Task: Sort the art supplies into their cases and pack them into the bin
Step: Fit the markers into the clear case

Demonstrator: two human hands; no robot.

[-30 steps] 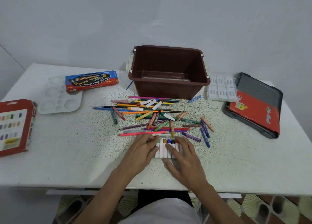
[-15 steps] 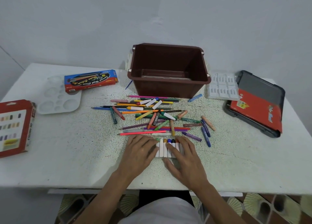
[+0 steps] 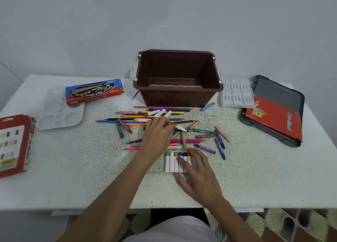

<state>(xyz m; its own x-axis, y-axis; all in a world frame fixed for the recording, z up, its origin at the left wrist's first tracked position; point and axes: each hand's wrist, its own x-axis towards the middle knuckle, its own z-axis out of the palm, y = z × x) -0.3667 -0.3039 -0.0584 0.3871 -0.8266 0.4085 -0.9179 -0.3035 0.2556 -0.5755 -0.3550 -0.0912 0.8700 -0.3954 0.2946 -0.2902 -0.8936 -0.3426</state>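
Beyond the hands, the brown plastic bin (image 3: 179,88) holds one clear tray. Right hand (image 3: 199,174) lies flat on white-bodied markers (image 3: 173,162) in a clear case; left hand (image 3: 157,137) is spread over loose pencils (image 3: 156,114).

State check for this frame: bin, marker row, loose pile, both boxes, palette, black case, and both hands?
Brown bin: upright, open.
Marker row: aligned, capped.
Loose pile: scattered, unsorted.
Blue box: flat, closed.
Red box: lying flat.
Palette: wells bare.
Black case: open.
Left hand: reaching into pile.
Right hand: flat on markers.

Bare forearms, no sleeves or jewellery visible; a white garment (image 3: 171,230), possibly a shirt.
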